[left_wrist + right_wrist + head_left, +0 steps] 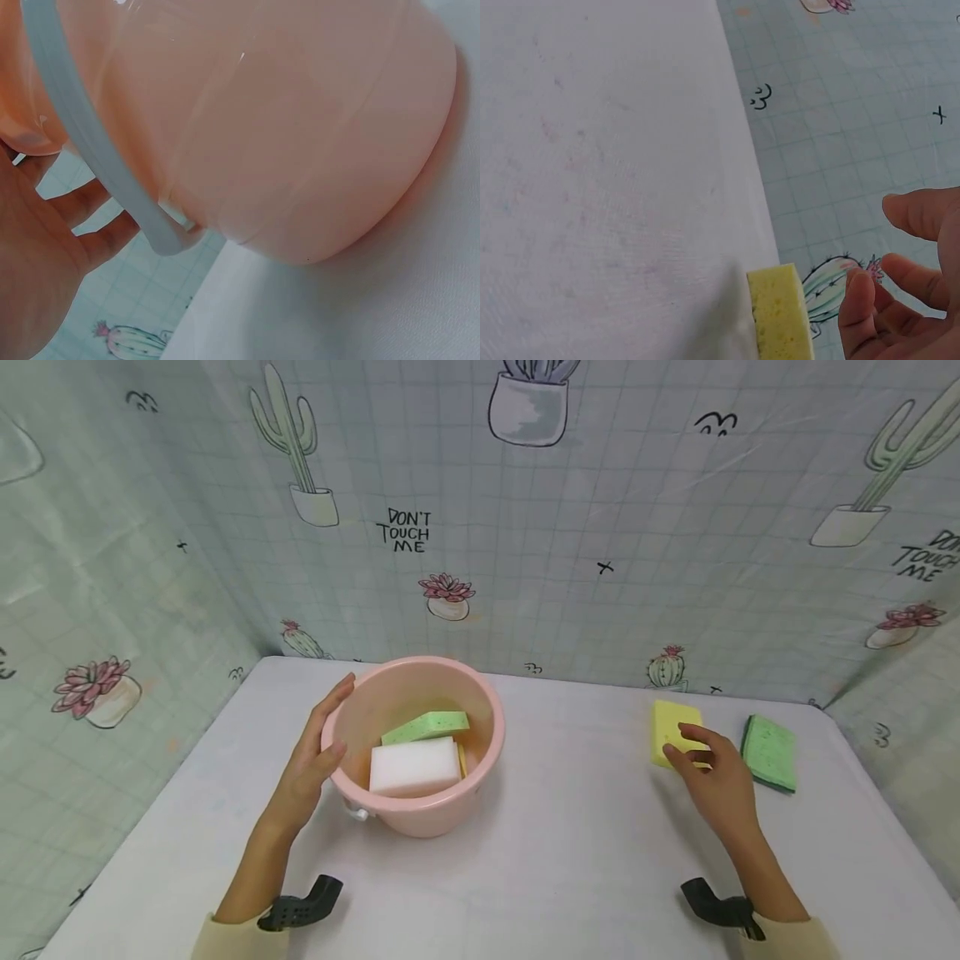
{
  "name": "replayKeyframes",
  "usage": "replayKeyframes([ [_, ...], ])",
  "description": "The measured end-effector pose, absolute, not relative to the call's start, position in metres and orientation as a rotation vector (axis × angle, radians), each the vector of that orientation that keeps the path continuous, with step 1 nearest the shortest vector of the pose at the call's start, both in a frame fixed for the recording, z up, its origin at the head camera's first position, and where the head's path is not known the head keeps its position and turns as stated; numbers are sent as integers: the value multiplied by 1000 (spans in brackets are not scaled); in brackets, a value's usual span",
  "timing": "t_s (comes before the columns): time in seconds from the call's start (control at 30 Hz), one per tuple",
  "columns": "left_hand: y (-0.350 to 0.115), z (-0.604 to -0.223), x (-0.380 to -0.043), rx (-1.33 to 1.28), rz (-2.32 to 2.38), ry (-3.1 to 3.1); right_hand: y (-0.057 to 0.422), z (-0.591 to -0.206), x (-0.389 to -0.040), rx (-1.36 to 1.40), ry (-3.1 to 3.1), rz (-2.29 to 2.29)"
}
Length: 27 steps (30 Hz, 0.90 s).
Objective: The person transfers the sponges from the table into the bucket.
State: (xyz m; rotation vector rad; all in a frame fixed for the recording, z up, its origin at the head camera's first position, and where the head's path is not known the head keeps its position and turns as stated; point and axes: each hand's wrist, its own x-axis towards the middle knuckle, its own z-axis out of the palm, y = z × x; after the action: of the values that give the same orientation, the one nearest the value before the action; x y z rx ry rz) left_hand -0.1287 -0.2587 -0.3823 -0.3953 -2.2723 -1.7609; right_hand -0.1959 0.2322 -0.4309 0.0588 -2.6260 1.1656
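A pink bucket [420, 814] stands on the left part of the table. Inside it lie a green sponge [427, 725], a white sponge block [415, 767] and a partly hidden yellow piece [462, 760]. My left hand [303, 768] rests against the bucket's left side, thumb near the rim. In the left wrist view, its fingers reach past the pale bucket handle [97, 150]. My right hand [716, 781] hovers by a yellow sponge [667, 727], fingers bent and apart, holding nothing. The right wrist view shows a gap between the fingers and the yellow sponge [781, 311].
A green sponge with a dark underside [770, 752] lies on the table, right of the yellow one. The white table [562, 860] meets a cactus-printed cloth [562, 610] at the back and sides. Each wrist wears a black camera mount [303, 906].
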Motion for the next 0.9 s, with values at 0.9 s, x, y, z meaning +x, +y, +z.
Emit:
replayKeyframes([
  [0.9,-261,-385,-130,-426,-1727,-2300,213,-454,-196,-465,-2549,1368],
])
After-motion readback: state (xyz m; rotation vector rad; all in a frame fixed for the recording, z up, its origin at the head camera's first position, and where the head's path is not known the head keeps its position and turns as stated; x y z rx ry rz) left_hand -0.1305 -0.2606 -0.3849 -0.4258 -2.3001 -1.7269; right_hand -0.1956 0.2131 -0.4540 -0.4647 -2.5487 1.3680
